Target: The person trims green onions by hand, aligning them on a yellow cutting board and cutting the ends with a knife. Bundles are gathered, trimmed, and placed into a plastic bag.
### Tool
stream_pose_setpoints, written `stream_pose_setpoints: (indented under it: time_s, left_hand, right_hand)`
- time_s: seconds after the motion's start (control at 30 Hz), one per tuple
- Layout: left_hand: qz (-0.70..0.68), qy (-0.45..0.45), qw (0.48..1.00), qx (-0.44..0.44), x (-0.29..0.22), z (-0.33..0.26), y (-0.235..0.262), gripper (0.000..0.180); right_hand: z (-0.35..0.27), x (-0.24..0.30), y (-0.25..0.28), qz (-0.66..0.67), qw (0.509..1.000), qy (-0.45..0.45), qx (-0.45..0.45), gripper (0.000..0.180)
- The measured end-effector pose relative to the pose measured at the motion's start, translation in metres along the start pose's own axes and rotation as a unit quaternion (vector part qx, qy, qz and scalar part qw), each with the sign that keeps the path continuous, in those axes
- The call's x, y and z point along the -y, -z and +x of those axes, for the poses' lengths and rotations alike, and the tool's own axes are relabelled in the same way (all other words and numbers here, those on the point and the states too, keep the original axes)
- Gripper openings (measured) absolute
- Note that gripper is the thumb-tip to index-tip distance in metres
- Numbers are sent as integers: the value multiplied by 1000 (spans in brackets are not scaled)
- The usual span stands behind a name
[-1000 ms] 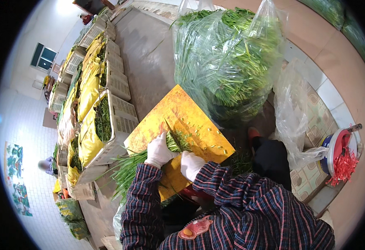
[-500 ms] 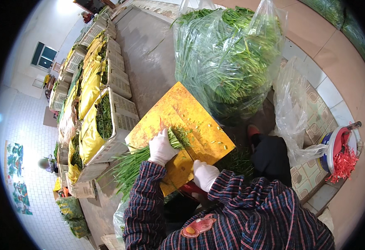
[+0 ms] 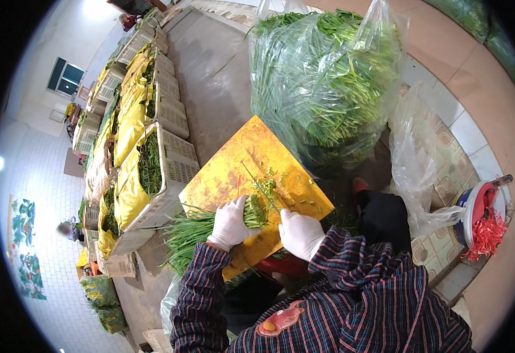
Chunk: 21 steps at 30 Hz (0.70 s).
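My left hand (image 3: 231, 225), in a white glove, is closed around a bunch of garlic chives (image 3: 188, 236). Their cut ends lie on a yellow, stained board (image 3: 210, 181), while the green leaves hang past its left edge. My right hand (image 3: 300, 234), also gloved, grips what looks like a knife (image 3: 260, 187); its thin blade shows nearly edge-on beside the cut ends, and the handle is hidden in my fist. Short green trimmings (image 3: 282, 179) are scattered over the board. A thin red strip (image 3: 238, 186) stands out above my left hand.
A big clear bag of chives (image 3: 334, 82) stands beyond the board. To its right are a crumpled plastic bag (image 3: 413, 159) and a bucket (image 3: 462, 215) with red strips (image 3: 485, 232). White crates (image 3: 175, 156) with yellow-covered greens line the left. Two people are far off.
My right hand has moved up and slightly right, and the blade now points away across the board. My left hand, still on the bunch, has shifted slightly nearer to me.
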State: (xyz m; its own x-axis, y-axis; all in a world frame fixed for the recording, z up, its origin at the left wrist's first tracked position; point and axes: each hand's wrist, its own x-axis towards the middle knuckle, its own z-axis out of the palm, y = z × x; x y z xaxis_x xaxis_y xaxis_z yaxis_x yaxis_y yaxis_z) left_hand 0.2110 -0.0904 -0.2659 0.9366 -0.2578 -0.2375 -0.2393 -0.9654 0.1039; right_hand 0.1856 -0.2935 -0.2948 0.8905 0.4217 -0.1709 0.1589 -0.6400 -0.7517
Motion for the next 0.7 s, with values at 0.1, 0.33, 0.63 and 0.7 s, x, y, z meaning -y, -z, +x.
stream_pose_setpoints:
  time_s: [0.1, 0.33, 0.63, 0.7]
  left_hand:
    - [3, 21, 1000, 6, 3, 3, -6, 88]
    - [-34, 36, 998, 40, 8, 15, 2, 90]
    - [-60, 55, 990, 118, 14, 30, 12, 95]
    - [-60, 52, 992, 98, 14, 25, 11, 93]
  right_hand:
    - [-10, 2, -14, 10, 1000, -10, 19, 24]
    - [-16, 6, -21, 19, 996, -25, 82, 26]
    - [21, 15, -32, 25, 991, -72, 110, 25]
    - [34, 15, -36, 23, 989, -82, 120, 24]
